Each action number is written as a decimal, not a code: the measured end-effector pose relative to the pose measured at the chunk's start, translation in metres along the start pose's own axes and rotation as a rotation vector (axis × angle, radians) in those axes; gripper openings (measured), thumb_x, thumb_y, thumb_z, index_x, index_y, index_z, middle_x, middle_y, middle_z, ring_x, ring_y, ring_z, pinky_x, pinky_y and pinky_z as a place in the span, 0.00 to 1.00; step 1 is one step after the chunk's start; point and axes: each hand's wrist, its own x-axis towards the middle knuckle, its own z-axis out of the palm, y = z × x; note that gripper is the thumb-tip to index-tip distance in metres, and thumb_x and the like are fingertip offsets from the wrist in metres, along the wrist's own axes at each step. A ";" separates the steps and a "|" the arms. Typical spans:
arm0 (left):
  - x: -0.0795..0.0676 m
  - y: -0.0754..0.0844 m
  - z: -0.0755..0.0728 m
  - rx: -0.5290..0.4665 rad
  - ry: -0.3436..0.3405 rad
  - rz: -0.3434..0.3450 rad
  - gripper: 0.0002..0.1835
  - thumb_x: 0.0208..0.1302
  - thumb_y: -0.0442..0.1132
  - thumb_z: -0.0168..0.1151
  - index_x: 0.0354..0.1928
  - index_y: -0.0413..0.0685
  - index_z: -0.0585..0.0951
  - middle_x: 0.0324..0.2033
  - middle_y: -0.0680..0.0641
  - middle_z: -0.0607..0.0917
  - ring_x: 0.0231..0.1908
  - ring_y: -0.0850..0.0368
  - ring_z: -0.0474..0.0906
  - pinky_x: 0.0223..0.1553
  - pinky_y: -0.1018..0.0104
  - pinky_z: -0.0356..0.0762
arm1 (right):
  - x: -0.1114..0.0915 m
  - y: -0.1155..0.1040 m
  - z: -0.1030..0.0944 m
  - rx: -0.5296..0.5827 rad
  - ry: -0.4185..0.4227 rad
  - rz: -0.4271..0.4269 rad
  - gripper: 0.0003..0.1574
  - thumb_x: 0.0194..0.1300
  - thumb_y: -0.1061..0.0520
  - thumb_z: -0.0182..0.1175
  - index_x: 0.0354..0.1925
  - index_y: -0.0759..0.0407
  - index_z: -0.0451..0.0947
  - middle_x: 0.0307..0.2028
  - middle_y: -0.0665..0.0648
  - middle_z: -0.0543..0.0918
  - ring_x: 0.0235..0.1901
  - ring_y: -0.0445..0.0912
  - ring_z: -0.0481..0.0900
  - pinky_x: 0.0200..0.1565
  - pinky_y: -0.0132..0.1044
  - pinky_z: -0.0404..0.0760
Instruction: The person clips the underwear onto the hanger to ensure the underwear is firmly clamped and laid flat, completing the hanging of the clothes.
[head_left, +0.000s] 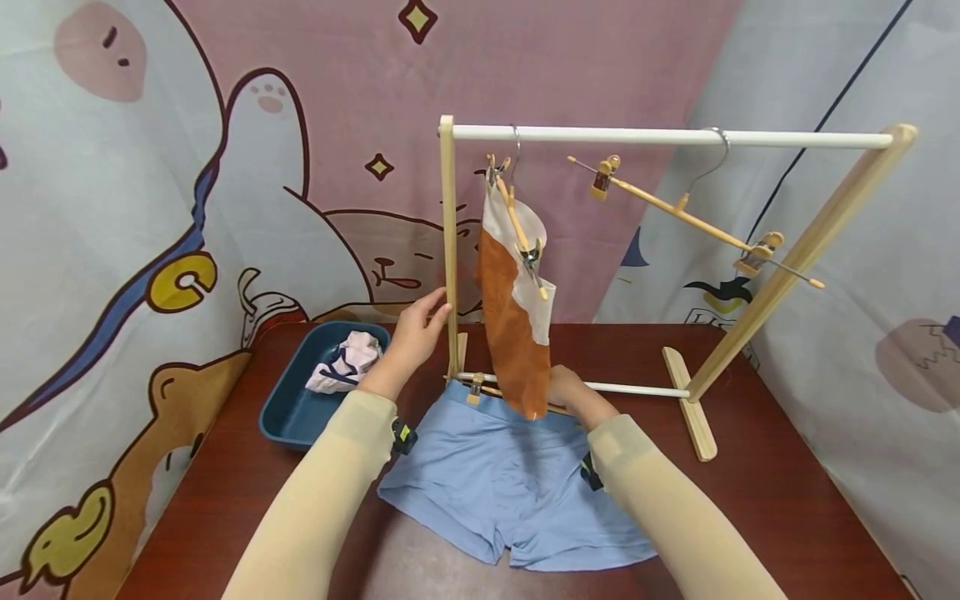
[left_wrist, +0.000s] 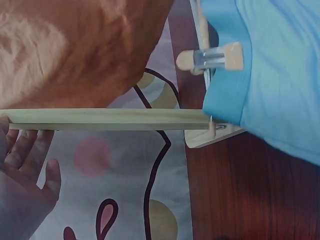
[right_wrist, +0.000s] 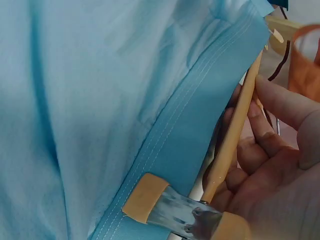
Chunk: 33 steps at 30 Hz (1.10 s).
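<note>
Light blue shorts (head_left: 510, 487) lie spread over the table front, their waistband clipped to a wooden clip hanger (right_wrist: 234, 127). My right hand (head_left: 567, 388) grips the hanger's bar; in the right wrist view the thumb lies against it and the fingers curl underneath. One clip (right_wrist: 185, 207) bites the waistband near this hand, and another clip (left_wrist: 215, 57) holds the other end. My left hand (head_left: 416, 333) touches the rack's left wooden post (head_left: 448, 208) with extended fingers, thumb apart. An orange and white garment (head_left: 504, 304) hangs from the rail just above the shorts, partly hiding the right hand.
A second clip hanger (head_left: 678, 212) hangs bare from the white rail (head_left: 600, 135) at the right. The rack's right foot (head_left: 690, 404) rests on the brown table (head_left: 780, 500). At the left, a dark blue basin (head_left: 288, 408) holds a crumpled pale pink garment (head_left: 348, 362).
</note>
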 end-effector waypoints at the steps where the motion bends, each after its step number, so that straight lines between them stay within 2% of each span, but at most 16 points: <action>1: 0.000 0.000 0.000 -0.001 -0.002 -0.002 0.25 0.72 0.44 0.49 0.66 0.40 0.67 0.63 0.38 0.71 0.63 0.44 0.68 0.63 0.52 0.66 | -0.012 -0.008 -0.004 -0.004 0.008 0.021 0.13 0.55 0.57 0.59 0.34 0.65 0.83 0.35 0.58 0.82 0.33 0.45 0.71 0.35 0.34 0.73; 3: 0.000 0.000 0.001 0.002 -0.007 -0.007 0.25 0.72 0.45 0.49 0.66 0.41 0.67 0.63 0.38 0.71 0.63 0.45 0.67 0.63 0.52 0.65 | -0.022 -0.011 -0.008 -0.002 0.002 0.047 0.09 0.53 0.60 0.60 0.31 0.65 0.83 0.32 0.55 0.81 0.31 0.44 0.71 0.33 0.32 0.72; 5: 0.001 -0.001 0.001 0.004 -0.009 -0.009 0.26 0.72 0.45 0.49 0.67 0.41 0.66 0.64 0.39 0.71 0.64 0.45 0.67 0.63 0.52 0.65 | -0.023 -0.005 -0.009 0.024 -0.022 0.032 0.05 0.53 0.60 0.62 0.27 0.62 0.81 0.28 0.52 0.79 0.28 0.43 0.70 0.30 0.31 0.70; 7: 0.001 -0.001 0.001 0.005 -0.011 -0.007 0.26 0.72 0.45 0.49 0.67 0.41 0.66 0.64 0.39 0.71 0.64 0.45 0.67 0.63 0.52 0.65 | -0.023 -0.001 -0.011 0.055 -0.043 0.031 0.04 0.53 0.61 0.65 0.25 0.60 0.79 0.26 0.51 0.76 0.25 0.42 0.69 0.27 0.32 0.68; 9: 0.001 -0.001 0.001 0.005 -0.011 -0.004 0.25 0.72 0.45 0.49 0.67 0.41 0.67 0.63 0.39 0.71 0.64 0.45 0.67 0.63 0.52 0.65 | -0.023 0.002 -0.014 0.088 -0.072 0.041 0.05 0.54 0.59 0.67 0.27 0.59 0.79 0.29 0.50 0.76 0.26 0.42 0.69 0.28 0.32 0.69; 13: 0.002 -0.002 0.001 0.013 -0.004 0.005 0.25 0.72 0.44 0.49 0.66 0.41 0.67 0.63 0.39 0.72 0.63 0.45 0.68 0.63 0.52 0.65 | -0.029 0.000 -0.023 0.110 -0.093 0.032 0.11 0.55 0.58 0.67 0.35 0.64 0.82 0.33 0.53 0.80 0.30 0.43 0.73 0.31 0.35 0.73; 16: 0.002 -0.002 0.000 0.018 0.001 0.012 0.24 0.71 0.44 0.50 0.66 0.42 0.68 0.62 0.39 0.72 0.63 0.45 0.68 0.63 0.52 0.65 | -0.035 -0.002 -0.031 0.102 -0.077 -0.020 0.10 0.55 0.60 0.67 0.35 0.66 0.83 0.34 0.56 0.82 0.32 0.44 0.75 0.34 0.35 0.74; 22: 0.001 -0.001 -0.001 0.016 -0.010 -0.012 0.25 0.72 0.45 0.49 0.67 0.43 0.67 0.63 0.40 0.71 0.64 0.46 0.67 0.64 0.52 0.64 | -0.038 -0.004 -0.046 0.069 -0.023 -0.115 0.09 0.55 0.60 0.67 0.32 0.66 0.83 0.31 0.54 0.83 0.32 0.43 0.73 0.36 0.33 0.72; 27: 0.000 0.000 -0.001 0.015 -0.009 -0.017 0.25 0.71 0.45 0.49 0.67 0.43 0.67 0.63 0.40 0.71 0.63 0.46 0.67 0.63 0.52 0.65 | -0.044 -0.008 -0.061 0.041 0.023 -0.139 0.09 0.55 0.57 0.67 0.31 0.64 0.83 0.29 0.52 0.82 0.30 0.42 0.72 0.34 0.34 0.72; 33: 0.001 0.000 -0.001 0.013 -0.011 -0.012 0.25 0.71 0.45 0.49 0.66 0.44 0.67 0.63 0.39 0.72 0.62 0.45 0.69 0.62 0.52 0.67 | -0.053 -0.005 -0.080 -0.055 0.064 -0.166 0.07 0.56 0.57 0.67 0.31 0.61 0.83 0.29 0.54 0.83 0.30 0.44 0.72 0.32 0.35 0.70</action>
